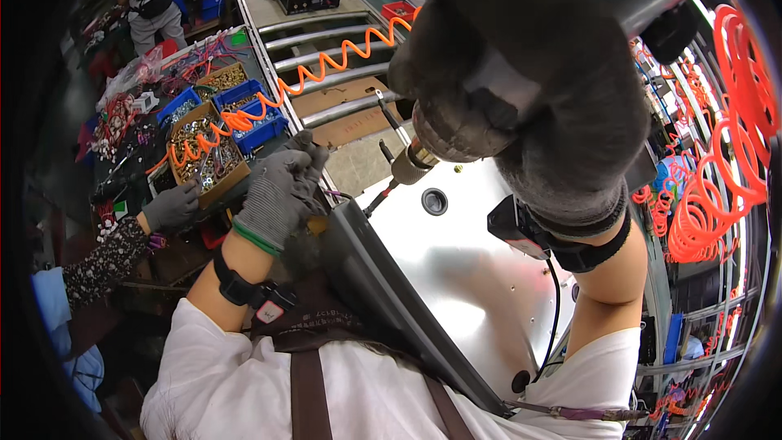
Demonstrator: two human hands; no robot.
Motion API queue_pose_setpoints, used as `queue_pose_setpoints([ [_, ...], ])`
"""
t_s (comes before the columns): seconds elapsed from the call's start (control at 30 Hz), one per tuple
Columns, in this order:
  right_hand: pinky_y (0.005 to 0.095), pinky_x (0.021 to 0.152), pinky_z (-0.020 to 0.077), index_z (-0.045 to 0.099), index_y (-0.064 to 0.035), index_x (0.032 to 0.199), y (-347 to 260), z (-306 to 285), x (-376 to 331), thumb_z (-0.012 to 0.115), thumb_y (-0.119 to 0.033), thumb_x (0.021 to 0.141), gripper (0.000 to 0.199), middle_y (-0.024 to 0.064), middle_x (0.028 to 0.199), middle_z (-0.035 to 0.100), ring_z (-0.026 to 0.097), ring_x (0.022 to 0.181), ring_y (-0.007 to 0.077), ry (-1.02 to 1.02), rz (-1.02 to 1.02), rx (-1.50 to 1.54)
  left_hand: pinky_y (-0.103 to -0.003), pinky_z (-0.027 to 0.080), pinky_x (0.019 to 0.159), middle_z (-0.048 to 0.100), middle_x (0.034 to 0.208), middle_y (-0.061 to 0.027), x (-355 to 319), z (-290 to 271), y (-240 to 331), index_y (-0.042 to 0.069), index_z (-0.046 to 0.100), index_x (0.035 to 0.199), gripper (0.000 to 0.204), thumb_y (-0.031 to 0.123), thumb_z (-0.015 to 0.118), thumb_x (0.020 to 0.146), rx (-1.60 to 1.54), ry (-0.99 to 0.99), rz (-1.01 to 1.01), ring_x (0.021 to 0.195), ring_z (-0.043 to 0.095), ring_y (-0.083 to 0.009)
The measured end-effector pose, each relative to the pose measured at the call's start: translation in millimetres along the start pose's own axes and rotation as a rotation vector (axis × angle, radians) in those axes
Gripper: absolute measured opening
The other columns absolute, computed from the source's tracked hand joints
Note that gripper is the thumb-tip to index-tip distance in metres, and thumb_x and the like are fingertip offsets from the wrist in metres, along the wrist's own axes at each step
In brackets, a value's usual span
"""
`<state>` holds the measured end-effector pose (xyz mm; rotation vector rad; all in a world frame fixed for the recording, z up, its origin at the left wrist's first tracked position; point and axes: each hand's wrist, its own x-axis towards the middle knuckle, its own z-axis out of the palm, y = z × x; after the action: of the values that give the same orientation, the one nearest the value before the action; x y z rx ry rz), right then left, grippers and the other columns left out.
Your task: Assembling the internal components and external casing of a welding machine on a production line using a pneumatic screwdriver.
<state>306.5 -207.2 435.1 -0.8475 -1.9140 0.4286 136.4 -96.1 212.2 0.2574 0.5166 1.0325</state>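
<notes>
My right hand, in a dark glove, is closed round a power screwdriver held high in front of me. Its chuck and bit point down and left, and the tip sits by the black edge of a shiny sheet-metal panel. My left hand, in a grey glove with a green cuff, is beside the panel's left corner. Its fingers are curled together; whatever they may pinch is too small to make out. The panel has a round black grommet and several small holes.
Left stand a cardboard box of metal fasteners and blue bins of hardware. A co-worker's gloved hand reaches to that box. An orange coiled hose crosses over the roller conveyor. Red coiled hoses hang at right.
</notes>
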Motion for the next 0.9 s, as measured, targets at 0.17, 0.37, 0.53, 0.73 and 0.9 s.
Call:
queue_pose_setpoints([
  [0.17, 0.0298, 0.069, 0.0471, 0.049, 0.0018, 0.109, -29.6, -26.6, -1.5, 0.049, -0.020, 0.098, 0.025, 0.0100, 0.094, 0.054, 0.054, 0.083, 0.0216, 0.080, -0.024, 0.166, -0.033, 0.058, 0.097, 0.061, 0.119, -0.0218, -34.2, 17.4, 26.6, -0.009, 0.055, 0.116, 0.024, 0.000, 0.044, 0.097, 0.027, -0.248, 0.125, 0.107, 0.066, -0.0288],
  [0.37, 0.0297, 0.072, 0.0477, 0.050, 0.0030, 0.109, -91.7, -49.1, -15.2, 0.050, -0.020, 0.098, 0.026, 0.0107, 0.096, 0.055, 0.055, 0.086, 0.0221, 0.266, -0.119, 0.233, -0.020, 0.057, 0.068, 0.070, 0.108, -0.0092, -109.6, 68.8, 28.1, 0.007, 0.063, 0.116, 0.029, 0.028, 0.065, 0.096, 0.338, -0.441, -0.033, 0.093, 0.070, -0.0147],
  [0.53, 0.0297, 0.074, 0.0482, 0.050, 0.0041, 0.109, -125.0, -49.4, -45.0, 0.050, -0.020, 0.097, 0.027, 0.0113, 0.097, 0.055, 0.055, 0.088, 0.0225, 0.494, -0.188, 0.152, -0.020, 0.056, 0.062, 0.068, 0.098, -0.0053, -130.9, 101.0, 10.5, 0.005, 0.062, 0.115, 0.030, 0.030, 0.060, 0.098, 0.190, -0.633, -0.445, 0.080, 0.066, -0.0091],
  [0.73, 0.0312, 0.077, 0.0494, 0.051, 0.0097, 0.119, -123.6, -49.1, -83.7, 0.050, -0.021, 0.097, 0.037, 0.0140, 0.097, 0.057, 0.057, 0.095, 0.0245, 0.794, -0.233, -0.061, -0.017, 0.051, 0.056, 0.059, 0.093, 0.0003, -150.3, 117.1, -13.3, 0.007, 0.055, 0.119, 0.039, 0.041, 0.055, 0.100, 0.002, -0.747, -0.692, 0.076, 0.058, -0.0055],
  [0.9, 0.0363, 0.088, 0.0557, 0.052, 0.0036, 0.126, -136.2, -48.0, -110.3, 0.066, 0.001, 0.083, 0.045, 0.0182, 0.116, 0.063, 0.065, 0.100, 0.0241, 0.646, -0.295, -0.994, -0.016, 0.046, 0.053, 0.057, 0.093, 0.0018, -157.8, 113.5, -32.0, 0.009, 0.055, 0.116, 0.038, 0.043, 0.056, 0.099, 0.033, -0.814, -0.690, 0.077, 0.057, -0.0042],
])
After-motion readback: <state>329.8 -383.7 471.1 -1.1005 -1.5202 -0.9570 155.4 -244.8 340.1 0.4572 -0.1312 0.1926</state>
